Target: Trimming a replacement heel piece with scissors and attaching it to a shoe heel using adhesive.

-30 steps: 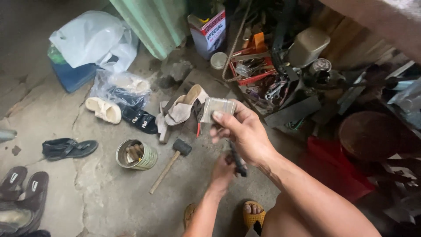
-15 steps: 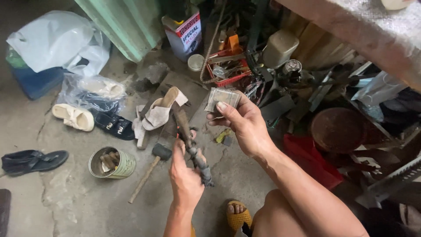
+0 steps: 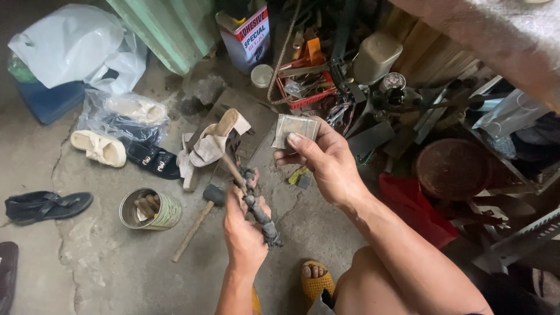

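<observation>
Left hand (image 3: 244, 236) clenched round a wrapped tool (image 3: 256, 210), its long axis slanting up-left toward the heeled shoe (image 3: 213, 143). Right hand (image 3: 326, 163) pinches a small flat packet (image 3: 296, 128) in its fingers, up and right of the tool, apart.

The brown sandal (image 3: 8, 274) is cut off by the left edge.

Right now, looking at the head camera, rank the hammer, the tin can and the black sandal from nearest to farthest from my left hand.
1. Hammer, just left of the left hand.
2. Tin can, farther left on the floor.
3. Black sandal, near the left edge.
</observation>
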